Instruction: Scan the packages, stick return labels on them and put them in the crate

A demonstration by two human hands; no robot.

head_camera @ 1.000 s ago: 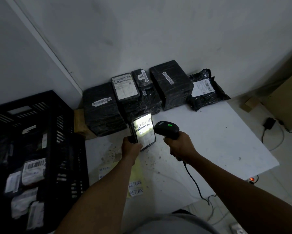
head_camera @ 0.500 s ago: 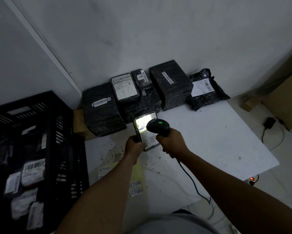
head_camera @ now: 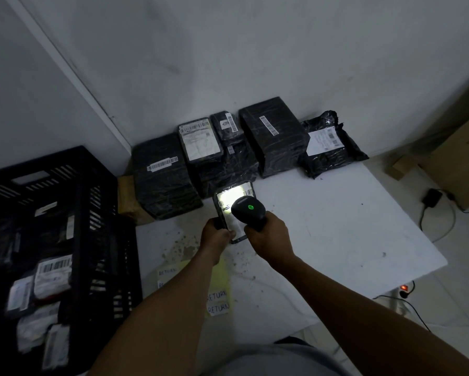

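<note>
Here the left hand (head_camera: 216,236) is gripping the near end of a small flat black-wrapped package with a white label (head_camera: 229,213), tilting it above the white tabletop (head_camera: 336,226). The right hand (head_camera: 268,237) is curling round the handle of a black handheld barcode scanner (head_camera: 248,210), whose green light is glowing and whose beam is whitening the label. Further black-wrapped parcels (head_camera: 274,134) are lining the far wall. The black slatted plastic crate (head_camera: 86,185) is sitting at left, holding labelled packets. Handwritten paper RETURN labels (head_camera: 218,302) are lying near.
</note>
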